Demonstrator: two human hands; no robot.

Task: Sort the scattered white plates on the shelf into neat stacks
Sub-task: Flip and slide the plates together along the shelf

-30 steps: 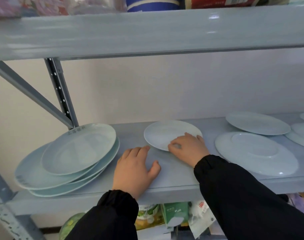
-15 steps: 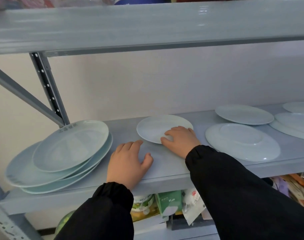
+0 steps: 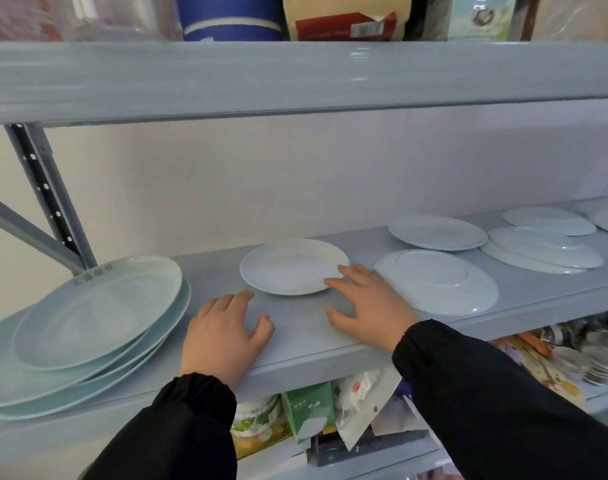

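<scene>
A small white plate [image 3: 292, 265] lies alone in the middle of the grey shelf [image 3: 306, 334]. My right hand [image 3: 368, 306] rests flat beside its right rim, fingers spread, fingertips just touching the edge. My left hand [image 3: 226, 334] lies flat on the bare shelf in front of the plate, holding nothing. At the left, a loose stack of large pale plates [image 3: 87, 327] leans unevenly. To the right lies an upside-down plate [image 3: 437, 282], behind it a flat plate [image 3: 437, 232], and farther right several overlapping plates [image 3: 545, 249].
A grey upper shelf [image 3: 295, 74] with a blue tub and packets hangs low overhead. A perforated upright post [image 3: 49, 199] and diagonal brace stand at the left. Packets and cans crowd the shelf below [image 3: 313, 410]. A white wall closes the back.
My right hand has slid off the small plate's top to its right edge and spread its fingers. The view has shifted right, showing more plates. My left hand has stayed put.
</scene>
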